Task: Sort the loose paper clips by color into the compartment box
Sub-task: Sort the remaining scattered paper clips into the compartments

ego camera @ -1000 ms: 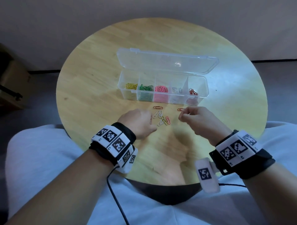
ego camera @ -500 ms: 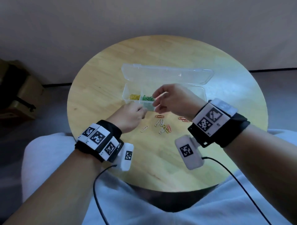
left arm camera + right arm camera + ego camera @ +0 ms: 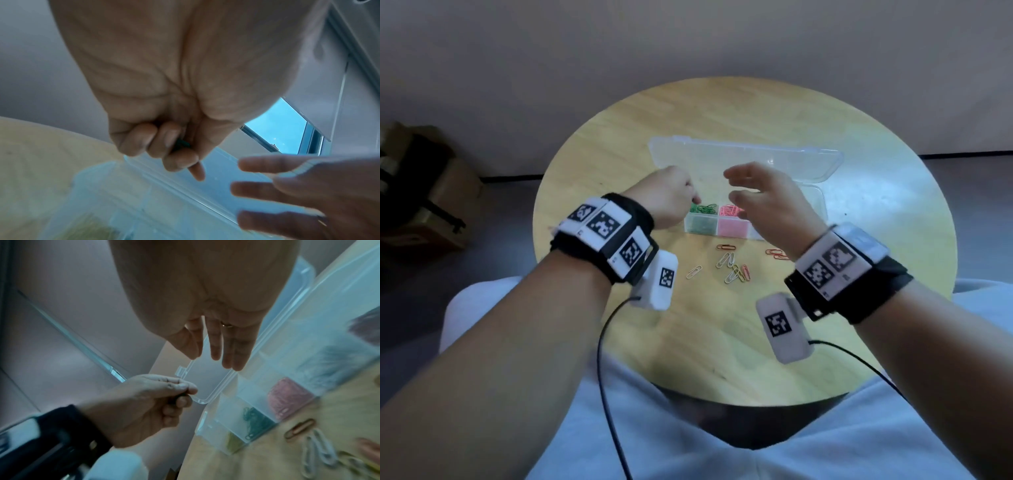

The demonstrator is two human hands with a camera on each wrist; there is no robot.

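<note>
The clear compartment box (image 3: 820, 209) lies open on the round wooden table, its lid (image 3: 791, 164) folded back. Green clips (image 3: 703, 209) and pink clips (image 3: 731, 210) fill two middle compartments; my hands hide the others in the head view. My left hand (image 3: 693, 198) hovers over the box's left end, fingers curled, pinching a green clip (image 3: 182, 143). Above the pink compartment my right hand (image 3: 731, 186) hangs with fingers (image 3: 222, 352) straight and spread, holding nothing. Several loose clips (image 3: 732, 269) lie in front of the box.
Loose red clips (image 3: 775, 254) lie beside my right wrist and one pale clip (image 3: 694, 271) sits apart to the left. The right wrist view shows the yellow compartment (image 3: 234, 443) at the box's end. A brown cardboard box (image 3: 424, 205) stands on the floor, left.
Both hands rose from the table to above the box. My right hand, pinched shut half a second ago, has spread its fingers. My left hand moved up over the box's left end.
</note>
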